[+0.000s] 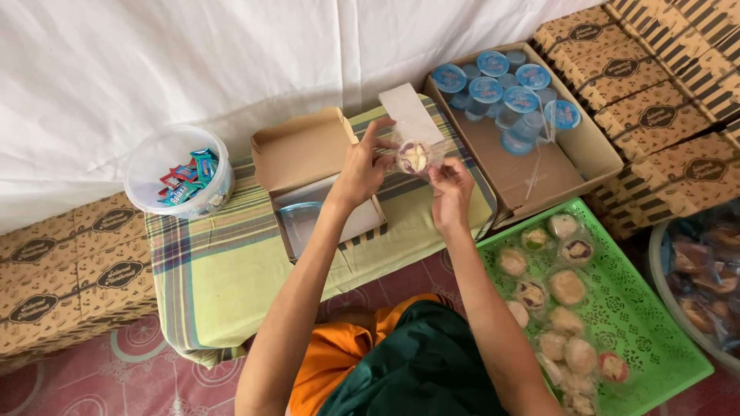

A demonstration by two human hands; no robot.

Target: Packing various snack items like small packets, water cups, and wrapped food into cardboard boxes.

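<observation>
Both your hands, left [361, 171] and right [451, 189], pinch a wrapped cake [414, 156] above the open box [312, 181], apparently clear of its near edge, green tray [655, 323] beside.

Both arms reached forward; the left hand [362, 166] spread its fingers; the right hand [451, 192] pinched, fingertips nearly meeting.

Green perforated tray [655, 308], yellow-green plaid cloth [223, 270], blue-lidded cups [509, 92].
</observation>
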